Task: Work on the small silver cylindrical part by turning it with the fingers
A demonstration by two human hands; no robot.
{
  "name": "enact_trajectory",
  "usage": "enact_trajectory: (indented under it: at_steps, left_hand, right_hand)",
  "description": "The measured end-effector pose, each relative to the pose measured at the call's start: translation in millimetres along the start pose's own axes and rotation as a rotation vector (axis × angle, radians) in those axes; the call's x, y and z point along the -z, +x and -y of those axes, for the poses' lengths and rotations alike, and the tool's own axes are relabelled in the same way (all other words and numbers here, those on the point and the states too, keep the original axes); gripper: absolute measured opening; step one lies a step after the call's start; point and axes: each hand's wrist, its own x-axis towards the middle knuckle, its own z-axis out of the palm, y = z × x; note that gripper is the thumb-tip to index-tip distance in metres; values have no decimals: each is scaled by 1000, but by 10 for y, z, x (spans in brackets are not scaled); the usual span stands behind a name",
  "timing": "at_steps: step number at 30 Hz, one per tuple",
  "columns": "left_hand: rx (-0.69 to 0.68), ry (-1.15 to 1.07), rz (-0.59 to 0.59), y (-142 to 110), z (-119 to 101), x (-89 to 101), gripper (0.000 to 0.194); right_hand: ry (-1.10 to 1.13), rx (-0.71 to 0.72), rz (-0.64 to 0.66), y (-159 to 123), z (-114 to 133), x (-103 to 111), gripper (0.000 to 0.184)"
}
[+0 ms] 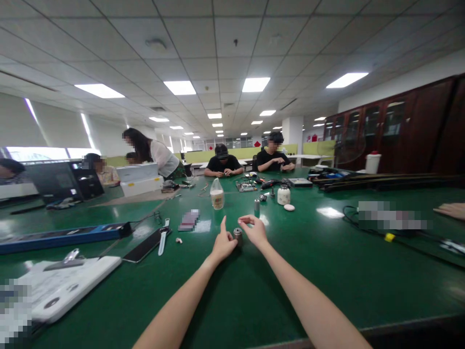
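A small grey metal cylinder (238, 236) stands on the green table (290, 281) between my two hands. My left hand (223, 243) touches its left side, index finger pointing up, the other fingers curled. My right hand (255, 230) is beside it on the right, thumb and fingers bent towards its top; whether they grip it I cannot tell. Further back stand a clear plastic bag over a cup (217, 194), a white jar (284, 195) with its white lid (289, 207) lying beside it, and another small metal cylinder (256, 204).
A knife (162, 240) and a dark phone (147, 245) lie to the left, near a blue bar (61, 236) and a white board (61, 286). Black cable (366, 229) runs at the right. Several people sit or stand at the far side. Another person's hand (450, 210) rests at the right edge.
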Motion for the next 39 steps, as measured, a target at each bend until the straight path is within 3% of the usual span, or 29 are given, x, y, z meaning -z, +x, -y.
enact_trajectory:
  at_steps: [4, 8, 16, 21, 30, 39]
  left_hand:
    - [-62, 31, 90, -15, 33, 27, 27]
    - [-103, 61, 138, 2, 32, 64, 26]
    - [-130, 118, 157, -13, -2, 72, 25]
    - [-144, 128, 156, -36, -36, 92, 25]
    - [-144, 136, 150, -17, -14, 74, 25]
    - [-157, 98, 156, -17, 16, 70, 25]
  right_hand:
    - [-69, -122, -34, -7, -163, 167, 25]
    - [-158, -230, 17, -102, -291, 256, 23]
    - [-203, -249, 78, -136, -334, 289, 23]
    - [-151, -180, 60, -52, -221, 241, 23]
    - [-103, -21, 137, -47, 103, -96, 19]
    - [-144, -82, 111, -88, 219, 34, 19]
